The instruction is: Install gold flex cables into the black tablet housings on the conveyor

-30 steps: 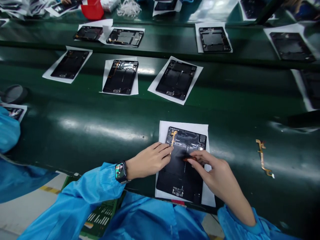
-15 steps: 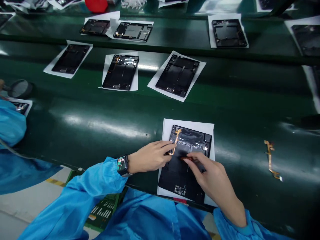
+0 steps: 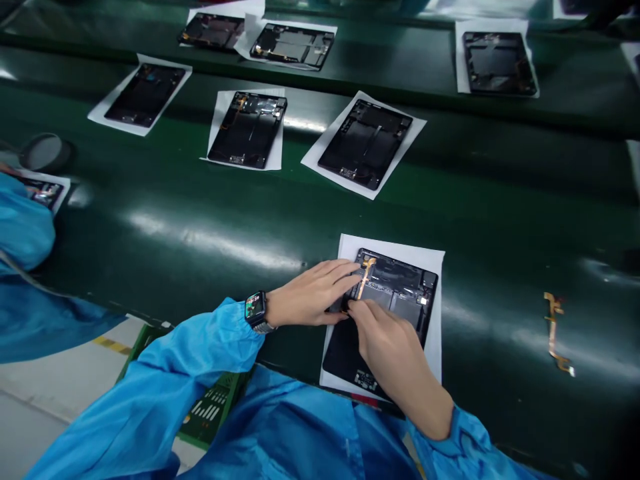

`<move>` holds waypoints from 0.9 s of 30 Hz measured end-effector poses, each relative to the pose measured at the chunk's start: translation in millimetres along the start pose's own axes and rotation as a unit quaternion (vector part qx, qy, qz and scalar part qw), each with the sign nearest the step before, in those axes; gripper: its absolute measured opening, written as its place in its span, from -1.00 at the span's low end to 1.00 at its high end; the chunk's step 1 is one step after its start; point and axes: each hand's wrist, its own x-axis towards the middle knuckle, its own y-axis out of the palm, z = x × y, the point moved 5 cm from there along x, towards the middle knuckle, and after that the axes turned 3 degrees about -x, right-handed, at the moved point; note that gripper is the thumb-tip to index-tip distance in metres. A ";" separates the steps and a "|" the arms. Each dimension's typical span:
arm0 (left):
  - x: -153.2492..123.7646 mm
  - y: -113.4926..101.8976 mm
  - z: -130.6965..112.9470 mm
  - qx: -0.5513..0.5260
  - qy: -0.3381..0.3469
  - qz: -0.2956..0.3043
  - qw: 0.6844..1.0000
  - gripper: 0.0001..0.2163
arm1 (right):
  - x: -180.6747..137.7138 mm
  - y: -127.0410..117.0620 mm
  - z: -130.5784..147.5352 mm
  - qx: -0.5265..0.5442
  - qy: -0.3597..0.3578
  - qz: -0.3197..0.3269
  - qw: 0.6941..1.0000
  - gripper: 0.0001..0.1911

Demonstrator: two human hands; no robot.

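An opened black tablet body [image 3: 400, 297] lies on a white sheet [image 3: 435, 333] near the front edge of a green belt. A gold flex cable [image 3: 366, 275] runs down its upper left part. My left hand [image 3: 313, 293], with a smartwatch on its wrist, rests at the tablet's left edge with fingers stretched toward the cable. My right hand [image 3: 387, 347] lies over the tablet's middle, its fingertips pressed down just below the cable. Whether either hand holds anything is hidden.
Several more opened tablets on white sheets [image 3: 365, 143] lie further back on the belt [image 3: 200, 220] and on a second belt behind. A loose gold flex cable [image 3: 555, 330] lies to the right. A co-worker's blue sleeve [image 3: 23, 227] is at the left edge.
My right hand has slid left and up across the tablet to meet the left fingers at the cable. The orange piece seen under its fingers earlier no longer shows.
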 end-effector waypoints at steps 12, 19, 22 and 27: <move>-1.0 1.7 7.4 -0.018 -0.007 -0.002 1.000 -0.21 | -18.9 -4.5 -12.5 0.124 0.033 -0.132 0.983 -0.91; -0.8 4.0 7.0 -0.008 -0.011 0.003 1.000 -0.25 | -6.4 -3.8 1.0 0.032 -0.003 -0.085 0.996 -0.86; -1.2 5.4 7.9 -0.011 -0.011 -0.004 1.000 -0.27 | 4.8 -6.4 7.8 -0.030 -0.038 -0.052 0.998 -0.77; -1.1 5.9 8.2 0.005 -0.011 -0.008 1.000 -0.23 | 2.5 -12.2 -2.2 -0.003 -0.049 -0.032 0.998 -0.78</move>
